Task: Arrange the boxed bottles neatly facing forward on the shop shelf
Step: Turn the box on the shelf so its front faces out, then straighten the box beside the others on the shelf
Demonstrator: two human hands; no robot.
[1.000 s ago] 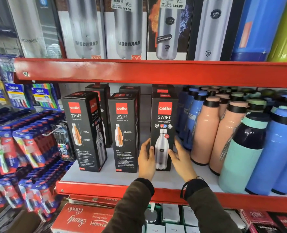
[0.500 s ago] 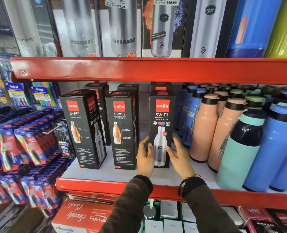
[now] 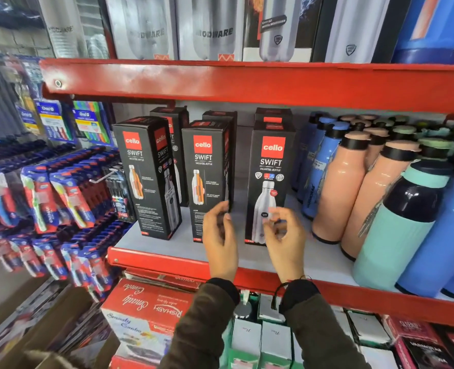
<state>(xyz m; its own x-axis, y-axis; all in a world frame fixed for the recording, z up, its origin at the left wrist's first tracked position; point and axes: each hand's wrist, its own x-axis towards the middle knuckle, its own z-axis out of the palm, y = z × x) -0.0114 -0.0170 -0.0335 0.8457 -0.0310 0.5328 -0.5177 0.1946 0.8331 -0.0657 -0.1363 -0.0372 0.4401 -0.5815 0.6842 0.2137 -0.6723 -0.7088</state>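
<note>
Three black Cello Swift bottle boxes stand in a front row on the white shelf board [image 3: 167, 245]. The right box [image 3: 269, 166] faces forward, showing a steel bottle picture. The middle box [image 3: 207, 171] also faces forward. The left box [image 3: 147, 171] is turned, showing a front and a side face. More black boxes stand behind them. My left hand [image 3: 220, 235] hovers in front of the gap between the middle and right boxes, fingers loosely apart, holding nothing. My right hand [image 3: 284, 235] is in front of the right box's lower part, fingers curled and blurred, gripping nothing.
Peach, blue and teal loose bottles [image 3: 396, 209] crowd the shelf to the right. Toothbrush packs [image 3: 60, 198] hang on the left. A red shelf beam [image 3: 247, 83] runs overhead with steel bottle boxes above. Red and white cartons [image 3: 146, 312] sit below.
Both hands have let go of the right box and pulled back toward me. The box stays standing, facing forward. The view has moved closer and to the right.
</note>
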